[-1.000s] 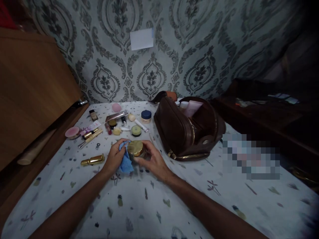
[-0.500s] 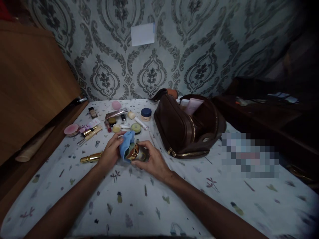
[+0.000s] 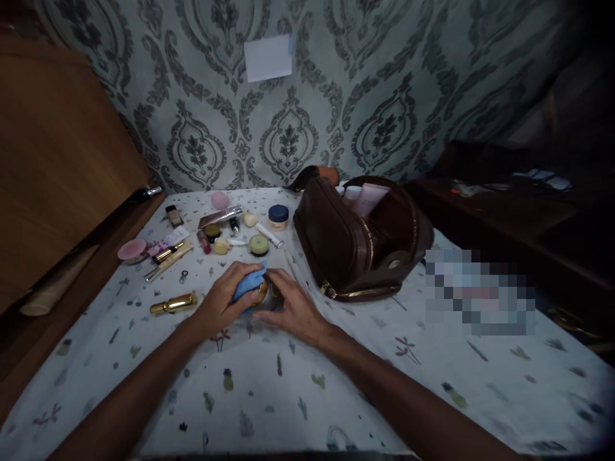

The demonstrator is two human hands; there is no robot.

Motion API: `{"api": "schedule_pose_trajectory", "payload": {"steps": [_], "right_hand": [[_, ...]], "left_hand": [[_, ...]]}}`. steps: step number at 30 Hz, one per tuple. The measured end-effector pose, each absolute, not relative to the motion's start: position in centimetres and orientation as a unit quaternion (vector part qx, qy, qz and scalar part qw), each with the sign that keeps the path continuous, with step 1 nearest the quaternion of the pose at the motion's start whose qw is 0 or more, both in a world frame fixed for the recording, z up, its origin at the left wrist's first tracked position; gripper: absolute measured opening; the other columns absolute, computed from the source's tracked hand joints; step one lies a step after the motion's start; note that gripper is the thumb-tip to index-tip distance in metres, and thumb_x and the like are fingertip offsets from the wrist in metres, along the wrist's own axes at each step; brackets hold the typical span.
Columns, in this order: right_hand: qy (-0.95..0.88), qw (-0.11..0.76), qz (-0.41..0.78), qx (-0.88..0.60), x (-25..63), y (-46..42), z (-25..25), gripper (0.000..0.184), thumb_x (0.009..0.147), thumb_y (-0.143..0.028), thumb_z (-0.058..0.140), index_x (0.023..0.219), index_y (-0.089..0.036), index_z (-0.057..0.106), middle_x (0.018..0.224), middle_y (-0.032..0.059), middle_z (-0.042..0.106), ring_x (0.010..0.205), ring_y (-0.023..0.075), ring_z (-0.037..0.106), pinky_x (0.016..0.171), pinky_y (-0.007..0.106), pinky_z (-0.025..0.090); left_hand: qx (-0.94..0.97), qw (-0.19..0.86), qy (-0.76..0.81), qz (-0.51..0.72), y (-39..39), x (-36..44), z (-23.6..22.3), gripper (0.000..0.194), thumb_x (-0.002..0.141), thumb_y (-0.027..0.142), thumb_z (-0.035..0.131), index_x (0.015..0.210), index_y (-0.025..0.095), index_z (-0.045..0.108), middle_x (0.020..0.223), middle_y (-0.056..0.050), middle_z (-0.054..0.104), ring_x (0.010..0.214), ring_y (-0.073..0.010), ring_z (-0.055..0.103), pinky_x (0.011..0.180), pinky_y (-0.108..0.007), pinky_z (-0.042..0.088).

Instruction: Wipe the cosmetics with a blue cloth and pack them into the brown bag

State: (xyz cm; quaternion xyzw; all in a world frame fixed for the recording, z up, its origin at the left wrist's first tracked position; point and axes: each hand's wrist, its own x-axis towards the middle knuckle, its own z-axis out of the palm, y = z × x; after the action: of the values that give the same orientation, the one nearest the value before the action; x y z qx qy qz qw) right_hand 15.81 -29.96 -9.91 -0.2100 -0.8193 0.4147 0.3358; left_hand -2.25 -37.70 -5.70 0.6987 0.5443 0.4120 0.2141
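My left hand (image 3: 225, 298) is closed on a blue cloth (image 3: 250, 280), which it presses round one end of a dark jar with a gold band (image 3: 262, 292). The other end of that jar is in the grip of my right hand (image 3: 295, 307), thumb below and fingers above. Much of the jar is hidden by the cloth and my fingers. Left of my left hand lies a gold tube (image 3: 173, 303). Just beyond both hands are a green-lidded pot (image 3: 259, 244) and a white tube (image 3: 270, 235).
An unzipped brown leather bag (image 3: 331, 237) stands right of my hands, with a pink tube (image 3: 371, 198) inside. Several cosmetics lie at the back left, among them a blue-lidded jar (image 3: 278, 218) and a pink round container (image 3: 132, 250). A wooden cabinet (image 3: 62, 153) borders the left side.
My left hand has come over the top of the cloth and now wraps it closer round the jar's gold end. The right hand keeps its hold. The view has shifted slightly.
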Motion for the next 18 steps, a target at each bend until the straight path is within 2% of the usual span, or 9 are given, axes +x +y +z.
{"api": "schedule_pose_trajectory", "payload": {"steps": [2,6,10,14,18], "right_hand": [[-0.83,0.318,0.413,-0.2,15.9,-29.9,-10.1,0.071,0.075,-0.033,0.079,0.137,-0.018,0.047,0.131,0.0136,0.054,0.123,0.0283,0.053,0.105,0.044,0.043],[-0.833,0.301,0.418,-0.202,16.0,-30.2,-10.2,0.066,0.082,-0.028,0.069,0.141,-0.02,0.041,0.13,0.013,0.056,0.12,0.0283,0.055,0.102,0.045,0.045],[-0.817,0.301,0.428,-0.243,15.8,-30.7,-9.9,0.073,0.076,-0.026,0.072,0.14,-0.019,0.037,0.127,0.0126,0.059,0.111,0.0264,0.06,0.094,0.041,0.049],[-0.792,0.317,0.438,-0.282,15.6,-30.9,-9.6,0.065,0.069,-0.023,0.074,0.126,-0.021,0.043,0.11,0.0065,0.064,0.095,0.0226,0.064,0.083,0.036,0.051],[-0.786,0.34,0.444,-0.262,15.7,-30.9,-9.0,0.055,0.067,-0.023,0.076,0.114,-0.022,0.048,0.102,0.0027,0.063,0.092,0.0206,0.061,0.079,0.032,0.049]], "left_hand": [[0.714,0.197,0.543,0.396,-37.7,-2.3,-6.1,0.044,0.092,0.042,0.055,0.131,0.023,0.057,0.115,-0.011,0.062,0.108,-0.0264,0.058,0.098,-0.037,0.045],[0.725,0.177,0.547,0.379,-37.8,-2.4,-6.5,0.053,0.087,0.046,0.064,0.133,0.023,0.054,0.119,-0.012,0.06,0.112,-0.0287,0.056,0.099,-0.038,0.044],[0.716,0.156,0.563,0.382,-37.9,-2.0,-6.5,0.047,0.084,0.044,0.066,0.125,0.022,0.058,0.115,-0.01,0.061,0.109,-0.0284,0.057,0.095,-0.037,0.045],[0.694,0.17,0.571,0.404,-37.9,-1.7,-6.3,0.036,0.088,0.038,0.059,0.12,0.021,0.055,0.112,-0.009,0.059,0.105,-0.0252,0.057,0.092,-0.034,0.045],[0.68,0.199,0.559,0.431,-38.0,-1.7,-6.4,0.031,0.092,0.035,0.054,0.12,0.021,0.054,0.114,-0.008,0.057,0.107,-0.0237,0.056,0.092,-0.032,0.043]]}}
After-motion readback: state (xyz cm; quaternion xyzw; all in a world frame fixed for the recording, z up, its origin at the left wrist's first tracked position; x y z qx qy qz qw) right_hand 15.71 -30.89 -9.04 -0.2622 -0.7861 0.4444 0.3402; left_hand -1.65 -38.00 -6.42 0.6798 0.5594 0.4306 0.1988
